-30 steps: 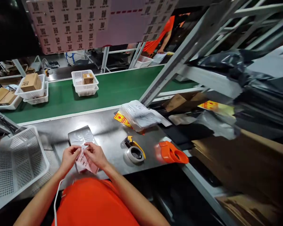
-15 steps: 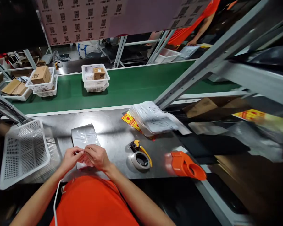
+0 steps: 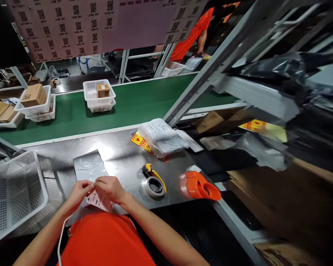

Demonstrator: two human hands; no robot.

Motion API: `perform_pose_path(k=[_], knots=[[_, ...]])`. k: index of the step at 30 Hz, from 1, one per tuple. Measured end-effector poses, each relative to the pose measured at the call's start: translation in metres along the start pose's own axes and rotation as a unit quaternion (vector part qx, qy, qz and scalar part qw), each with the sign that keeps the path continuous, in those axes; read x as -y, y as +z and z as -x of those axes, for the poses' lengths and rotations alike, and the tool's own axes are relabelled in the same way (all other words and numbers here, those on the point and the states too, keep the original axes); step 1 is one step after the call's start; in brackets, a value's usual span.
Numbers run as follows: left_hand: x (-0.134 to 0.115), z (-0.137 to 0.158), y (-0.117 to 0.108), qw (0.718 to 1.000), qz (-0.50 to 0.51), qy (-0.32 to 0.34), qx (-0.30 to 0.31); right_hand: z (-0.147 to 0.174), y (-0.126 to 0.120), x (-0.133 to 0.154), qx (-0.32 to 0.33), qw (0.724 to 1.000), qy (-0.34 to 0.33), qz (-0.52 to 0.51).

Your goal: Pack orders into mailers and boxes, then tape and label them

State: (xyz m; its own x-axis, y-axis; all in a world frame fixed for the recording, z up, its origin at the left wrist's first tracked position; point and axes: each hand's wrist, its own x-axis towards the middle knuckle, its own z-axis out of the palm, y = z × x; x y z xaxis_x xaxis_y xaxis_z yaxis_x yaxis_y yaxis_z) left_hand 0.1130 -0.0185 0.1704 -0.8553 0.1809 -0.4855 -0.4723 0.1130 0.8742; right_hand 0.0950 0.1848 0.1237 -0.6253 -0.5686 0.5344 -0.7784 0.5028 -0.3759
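A grey plastic mailing bag (image 3: 89,167) lies on the metal table in front of me. At its near end, a pale pinkish printed slip (image 3: 96,201), perhaps a label, hangs tilted below my fingers. My left hand (image 3: 80,193) pinches the slip's upper edge. Close beside it, nearly touching, my right hand (image 3: 110,189) is closed on the same edge, its fingertips partly hidden. A yellow-handled tape dispenser (image 3: 155,181) with a tape roll lies right of my hands. Farther right is an orange tape dispenser (image 3: 201,186).
A white perforated basket (image 3: 16,195) stands at the left. Stacked plastic bags (image 3: 162,136) lie at the table's back right. Behind runs a green conveyor (image 3: 138,105) carrying white baskets (image 3: 100,98) with boxes. A metal post (image 3: 194,85) slants on the right. A person in orange (image 3: 192,33) stands beyond.
My view has turned right, so the scene sits farther left. My hands stay together on the slip, which now shows more of its printed face and hangs more tilted.
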Motion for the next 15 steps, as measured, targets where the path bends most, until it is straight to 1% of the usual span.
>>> perform_pose_path(k=[2,4,8,11,12,13,15], knots=[[0.0,0.0,0.001,1.0,0.011,-0.014,0.009,0.0,0.002,-0.003,0.011,0.998,0.011,-0.053],[0.0,-0.001,0.0,0.999,0.015,-0.025,0.034,-0.001,0.002,-0.005,0.021,0.996,0.024,-0.086],[0.004,0.0,-0.006,0.995,-0.013,-0.054,0.078,-0.003,0.001,-0.005,0.061,0.996,0.0,-0.067],[0.01,0.003,-0.006,0.991,0.006,-0.093,0.095,-0.002,0.0,-0.007,0.108,0.993,-0.031,-0.034],[0.012,0.005,-0.004,0.99,0.015,-0.103,0.098,0.0,-0.001,-0.006,0.112,0.993,-0.041,-0.022],[0.015,0.006,-0.002,0.989,0.018,-0.108,0.095,0.002,-0.003,-0.004,0.105,0.993,-0.055,-0.016],[0.022,0.007,0.003,0.993,-0.011,-0.091,0.075,0.007,-0.011,0.007,0.055,0.993,-0.091,-0.05]])
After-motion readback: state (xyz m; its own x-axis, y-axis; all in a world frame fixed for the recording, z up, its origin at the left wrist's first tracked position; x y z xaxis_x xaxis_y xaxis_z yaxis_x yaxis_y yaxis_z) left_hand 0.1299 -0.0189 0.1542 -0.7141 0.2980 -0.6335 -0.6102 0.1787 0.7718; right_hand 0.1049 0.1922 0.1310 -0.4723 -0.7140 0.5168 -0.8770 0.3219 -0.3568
